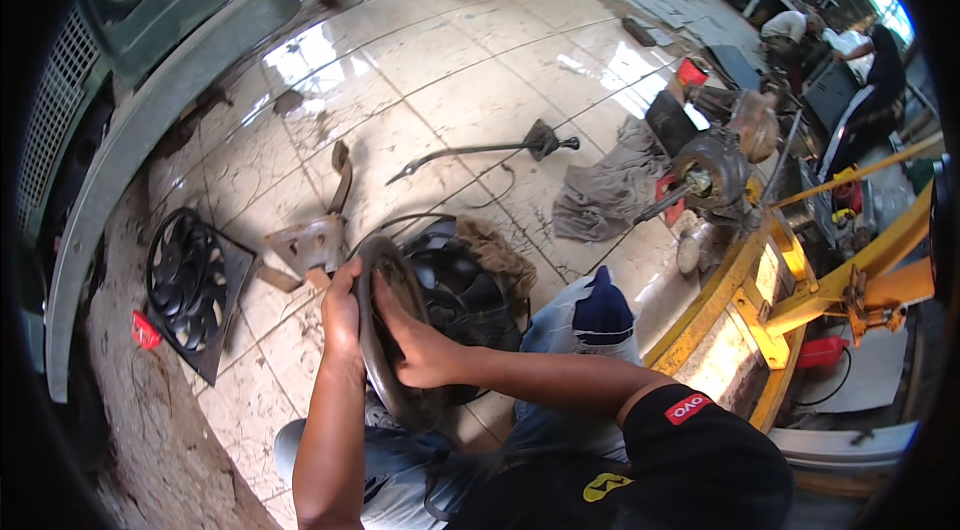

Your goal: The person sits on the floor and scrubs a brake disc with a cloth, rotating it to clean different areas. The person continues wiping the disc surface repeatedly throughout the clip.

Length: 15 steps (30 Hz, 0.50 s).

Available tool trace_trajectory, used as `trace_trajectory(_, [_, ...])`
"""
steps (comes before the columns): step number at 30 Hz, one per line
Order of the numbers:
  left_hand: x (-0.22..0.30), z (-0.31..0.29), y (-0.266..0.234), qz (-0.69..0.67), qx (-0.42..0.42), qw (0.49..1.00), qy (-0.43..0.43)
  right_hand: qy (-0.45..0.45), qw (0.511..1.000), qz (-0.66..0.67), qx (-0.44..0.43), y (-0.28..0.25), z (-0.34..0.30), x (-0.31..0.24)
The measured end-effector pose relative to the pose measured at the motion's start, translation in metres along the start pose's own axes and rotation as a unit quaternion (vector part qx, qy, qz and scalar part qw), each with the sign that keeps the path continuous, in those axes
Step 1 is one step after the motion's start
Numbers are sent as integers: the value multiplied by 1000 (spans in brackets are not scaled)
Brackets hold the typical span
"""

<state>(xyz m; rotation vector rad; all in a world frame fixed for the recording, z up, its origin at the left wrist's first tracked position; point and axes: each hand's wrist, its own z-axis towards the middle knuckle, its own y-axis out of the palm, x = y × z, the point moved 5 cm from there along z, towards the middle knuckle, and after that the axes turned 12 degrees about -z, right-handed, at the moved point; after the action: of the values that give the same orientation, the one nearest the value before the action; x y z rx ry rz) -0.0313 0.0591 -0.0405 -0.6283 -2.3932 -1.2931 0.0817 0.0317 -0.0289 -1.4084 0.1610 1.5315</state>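
Observation:
A round dark metal disc, thick-rimmed with a brownish inner face, stands on edge above my lap. My left hand is closed on its left rim, palm against the outer side. On the facing side, my right hand presses against the disc, its fingers pointing up along the inner face; some fingertips are hidden. Behind the disc, a black fan lies on the floor, partly covered by it. A rusty metal bracket with a pedal arm lies just beyond my left hand.
Another black fan and a red object lie left, below a vehicle's bumper. A long lever lies ahead. Grey cloth, greasy mechanical parts and a yellow metal frame are right. Other people work far right.

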Motion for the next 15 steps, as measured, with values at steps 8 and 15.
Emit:
trace_trajectory(8, [8,0,5,5,16,1000,6,-9,990,71,-125,6,-10,5])
trace_trajectory(15, [6,-7,11,-17,23,1000,7,-11,999,20,-38,16,1,20])
